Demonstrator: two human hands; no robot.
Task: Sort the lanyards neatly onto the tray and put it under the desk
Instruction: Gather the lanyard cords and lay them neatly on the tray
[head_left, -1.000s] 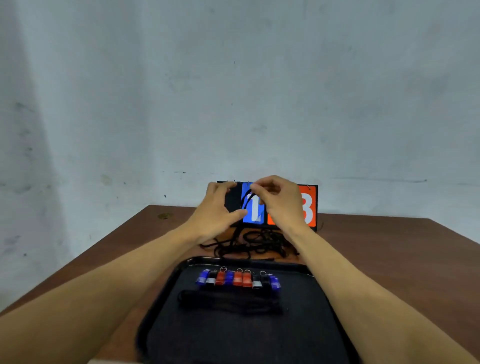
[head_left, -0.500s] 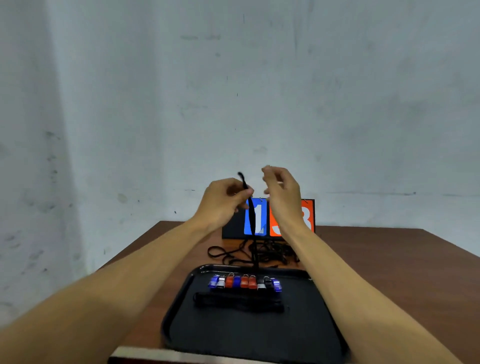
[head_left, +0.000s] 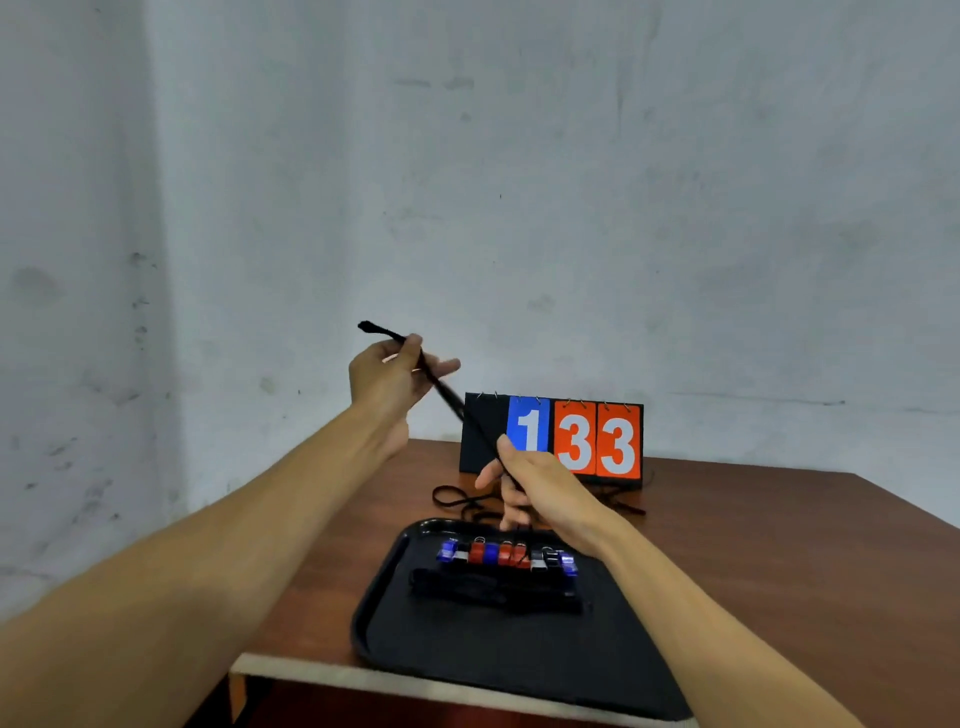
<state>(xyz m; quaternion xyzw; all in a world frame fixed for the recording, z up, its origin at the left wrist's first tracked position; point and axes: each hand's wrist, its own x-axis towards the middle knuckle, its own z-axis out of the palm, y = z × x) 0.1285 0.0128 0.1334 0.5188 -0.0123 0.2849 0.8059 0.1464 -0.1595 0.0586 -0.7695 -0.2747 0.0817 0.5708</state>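
Observation:
A black lanyard cord (head_left: 448, 396) runs taut and slanted between my two hands above the desk. My left hand (head_left: 390, 375) pinches its upper end, raised high at the left. My right hand (head_left: 535, 488) grips the cord lower down, just beyond the far rim of the black tray (head_left: 447, 654). On the tray lies a neat row of lanyards (head_left: 506, 556) with blue, red, black and silver clips, their black cords bundled in front. A tangle of loose black lanyards (head_left: 462, 501) lies on the desk behind the tray.
A flip scoreboard (head_left: 574, 441) showing 1 and 33 stands at the back of the brown desk (head_left: 779, 561), close to the grey wall. The tray sits at the desk's near edge. Bare desk surface stretches to the right of the tray.
My hands have drawn apart: the left rose up and to the left with the cord's end, the right slid down along the cord toward the tray. The cord is now stretched between them.

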